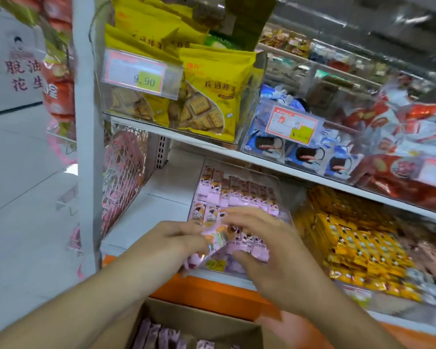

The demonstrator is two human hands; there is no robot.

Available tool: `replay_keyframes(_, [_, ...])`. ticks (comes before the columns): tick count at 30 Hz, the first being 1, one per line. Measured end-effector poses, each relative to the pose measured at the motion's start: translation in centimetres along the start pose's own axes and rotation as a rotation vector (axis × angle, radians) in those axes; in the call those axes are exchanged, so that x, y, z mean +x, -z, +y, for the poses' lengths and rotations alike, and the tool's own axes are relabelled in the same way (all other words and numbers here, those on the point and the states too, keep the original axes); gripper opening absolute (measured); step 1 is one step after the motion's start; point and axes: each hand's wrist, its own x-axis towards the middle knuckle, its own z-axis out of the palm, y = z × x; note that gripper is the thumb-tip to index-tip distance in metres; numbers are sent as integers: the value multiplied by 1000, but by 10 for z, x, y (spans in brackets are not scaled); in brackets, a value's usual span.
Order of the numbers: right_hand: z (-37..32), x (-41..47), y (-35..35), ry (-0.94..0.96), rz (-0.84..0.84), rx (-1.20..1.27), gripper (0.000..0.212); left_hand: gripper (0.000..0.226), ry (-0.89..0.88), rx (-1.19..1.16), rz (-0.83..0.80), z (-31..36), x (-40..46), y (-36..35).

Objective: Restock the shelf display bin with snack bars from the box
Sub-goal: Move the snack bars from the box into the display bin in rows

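Reaching over an open brown cardboard box, both hands meet at the front of a clear plastic display bin on the lower white shelf board. The left hand has its fingers curled round a small bunch of pink-wrapped snack bars, held at the bin's front edge. The right hand lies spread over the bars, fingers fairly straight, thumb underneath near the same bunch; whether it actually pinches anything I cannot tell, as the frame is blurred. Behind the hands the bin holds neat rows of the same pink bars standing side by side. More purple-pink bars stand in the box below.

An orange shelf edge strip runs along the front of the lower shelf. Right of the bin lies a heap of yellow-orange wrapped bars. On the upper shelf sit yellow biscuit bags in a clear bin with a price tag reading 9.90, then blue-and-white sandwich-biscuit packs, then red-and-white packets. A white upright post frames the shelving on the left, with a pale grey tiled floor beyond it.
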Motion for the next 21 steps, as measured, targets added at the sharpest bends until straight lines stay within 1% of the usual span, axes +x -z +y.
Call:
replay_keyframes(2, [0,-14,-7,-93,88,13,35,27,-15,18,1,1,-8,-3])
replay_keyframes(4, [-2,-23,-13,-192,117,133,23,11,-45,-7,35,1,-13,-6])
replay_keyframes(6, [-6,-28,-18,-178,97,192,27,26,-77,-45,102,-2,-14,-6])
replay_keyframes(8, [-13,-33,-20,-174,73,253,34,32,-119,-57,139,-3,-16,-7])
replay_keyframes(10, [-17,-35,-22,-215,67,322,36,47,-129,-82,96,-7,-16,-10])
replay_keyframes(11, [-18,-35,-24,-232,75,340,36,51,-125,-115,72,-9,-15,-12])
replay_keyframes(12, [-20,-34,-26,-244,91,348,36,51,-113,-143,55,-11,-15,-13])
replay_keyframes(13, [-21,-34,-28,-256,111,353,35,44,-106,-154,25,-13,-15,-14])
replay_keyframes(14, [-22,-33,-30,-267,130,361,35,32,-105,-149,1,-14,-15,-15])
replay_keyframes(15, [-21,-32,-30,-277,143,365,37,22,-112,-139,-17,-14,-15,-16])
replay_keyframes(16, [-21,-32,-30,-277,144,351,43,18,-119,-129,-18,-16,-14,-16])
replay_keyframes(19, [-20,-32,-23,-176,57,201,78,23,-108,-105,14,-22,-10,-13])
replay_keyframes(20, [-18,-31,-22,-124,23,163,88,25,-106,-95,27,-23,-9,-14])
replay_keyframes(21, [-16,-30,-22,-77,2,131,92,29,-102,-88,48,-24,-8,-14])
